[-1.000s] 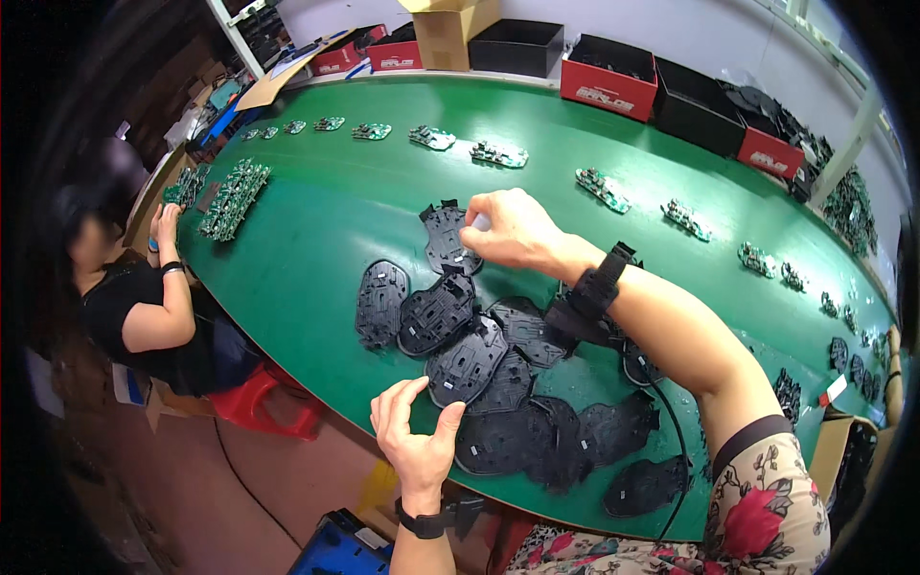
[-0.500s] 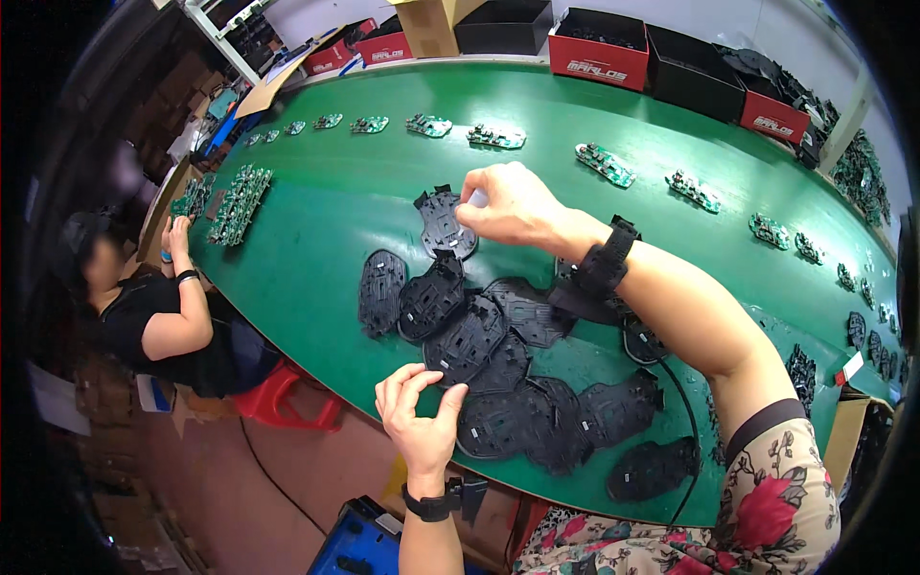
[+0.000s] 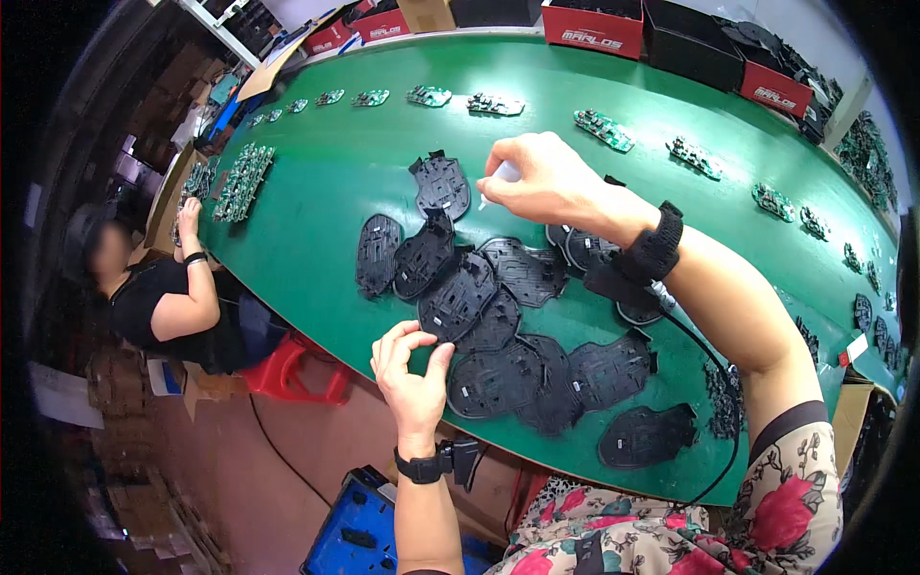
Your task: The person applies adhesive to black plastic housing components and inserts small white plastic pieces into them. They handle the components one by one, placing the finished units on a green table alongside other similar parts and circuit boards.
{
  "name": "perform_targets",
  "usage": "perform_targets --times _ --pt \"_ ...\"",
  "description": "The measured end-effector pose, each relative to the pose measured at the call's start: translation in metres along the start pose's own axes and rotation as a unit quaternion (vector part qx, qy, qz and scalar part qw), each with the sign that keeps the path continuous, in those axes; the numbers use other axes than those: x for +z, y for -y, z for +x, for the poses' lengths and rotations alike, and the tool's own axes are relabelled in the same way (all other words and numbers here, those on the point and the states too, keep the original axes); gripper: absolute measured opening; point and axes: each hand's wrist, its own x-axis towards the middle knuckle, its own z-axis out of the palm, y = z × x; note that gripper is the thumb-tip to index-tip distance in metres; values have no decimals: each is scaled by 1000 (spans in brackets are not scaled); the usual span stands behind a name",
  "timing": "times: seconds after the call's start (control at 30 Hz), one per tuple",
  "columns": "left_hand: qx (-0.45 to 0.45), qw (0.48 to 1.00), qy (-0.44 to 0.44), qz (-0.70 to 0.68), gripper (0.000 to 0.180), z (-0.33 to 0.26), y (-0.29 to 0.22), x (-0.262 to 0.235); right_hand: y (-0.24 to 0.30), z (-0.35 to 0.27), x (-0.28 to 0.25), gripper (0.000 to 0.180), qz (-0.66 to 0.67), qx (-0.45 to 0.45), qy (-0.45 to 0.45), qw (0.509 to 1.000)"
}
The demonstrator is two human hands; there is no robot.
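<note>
My right hand [image 3: 551,180] grips a small whitish nozzle bottle [image 3: 507,172], most of it hidden in the fingers. Its thin tip points down just right of the farthest black plastic shell [image 3: 442,186], apart from it. My left hand [image 3: 410,381] is at the table's near edge, thumb and fingers apart with nothing between them. Its fingertips are beside a black shell [image 3: 458,295], and whether they touch it I cannot tell. Several more black shells, some overlapping, lie around, among them an oval shell [image 3: 379,254] and a wider shell [image 3: 494,379].
Green circuit boards [image 3: 495,104] form a curved row along the far side of the green table [image 3: 326,182]. A board stack [image 3: 244,182] stands near a seated co-worker [image 3: 177,302]. Red and black boxes [image 3: 592,31] line the back. A black cable [image 3: 714,359] hangs by my right arm.
My right hand has moved right with the bottle, away from above the farthest shell. My left hand stays by the shells. The whole view has shifted slightly.
</note>
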Motion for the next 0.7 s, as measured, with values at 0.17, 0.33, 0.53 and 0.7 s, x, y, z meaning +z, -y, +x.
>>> perform_targets --times 0.17,0.33,0.53,0.7 --pt "-13 998 -30 -59 13 -2 10 4 6 -20 2 31 -4 11 34 999" --pt "-18 998 -42 -52 8 -4 17 5 13 -33 9 30 14 19 71 997" --pt "-34 994 -48 -89 8 -3 23 8 9 -35 30 29 2 -1 83 997" --pt "-52 993 -54 -91 10 -3 24 7 11 -34 34 29 -12 -13 71 997"
